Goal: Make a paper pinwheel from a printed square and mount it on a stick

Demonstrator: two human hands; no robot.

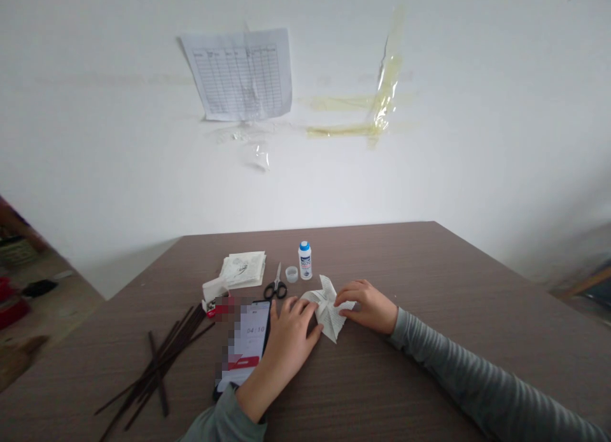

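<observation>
A folded piece of printed paper, shaped like a pinwheel with pointed blades, lies on the brown table between my hands. My left hand rests at its left side, fingers apart, fingertips on or beside the paper's edge. From the right, my right hand has its thumb and index finger around the right blade, closed on the paper. Just behind the paper stands a white bottle with a blue cap, next to a small translucent round cup. Black-handled scissors lie to the left of the cup.
A phone showing a timer lies by my left forearm. Dark thin sticks are heaped at the left, near a small red and white box. Stacked printed paper squares lie farther back. The wall rises behind the table.
</observation>
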